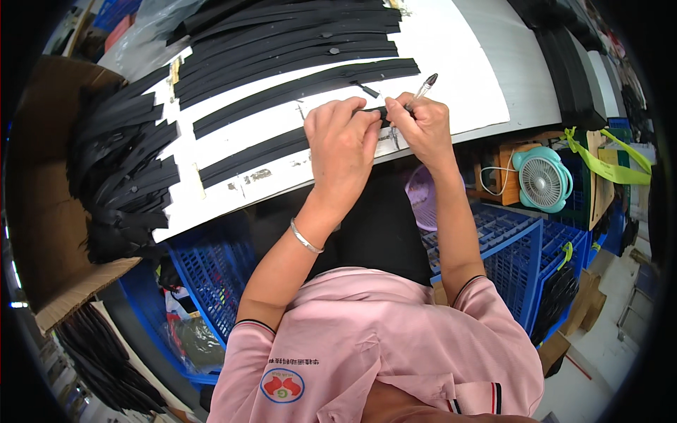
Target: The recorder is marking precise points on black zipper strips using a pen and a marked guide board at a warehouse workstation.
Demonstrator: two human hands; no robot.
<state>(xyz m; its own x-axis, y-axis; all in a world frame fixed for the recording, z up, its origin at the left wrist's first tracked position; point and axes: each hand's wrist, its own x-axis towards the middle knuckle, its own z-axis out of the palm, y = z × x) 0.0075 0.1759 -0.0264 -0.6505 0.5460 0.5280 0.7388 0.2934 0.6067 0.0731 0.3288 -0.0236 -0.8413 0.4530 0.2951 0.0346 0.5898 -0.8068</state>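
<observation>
A black zipper strip (261, 156) lies along the near edge of the white board (465, 88). My left hand (340, 144) is closed over the strip's right part, thumb and forefinger pinching near its end. In my right hand (423, 127) is a clear pen with a dark cap (428, 83), its capped end sticking up and to the right. The right fingertips meet the left ones at the strip's end, where the pen's tip is hidden. Just beyond the hands lies another black zipper strip (303, 88), with a small black piece (367, 89) beside it.
Several black strips (296, 35) lie in rows farther back. More strips (127, 169) hang at the board's left end over a cardboard box (42, 141). Blue crates (486, 225) stand below the table, with a turquoise fan (543, 180) and a purple basket (422, 201) to the right.
</observation>
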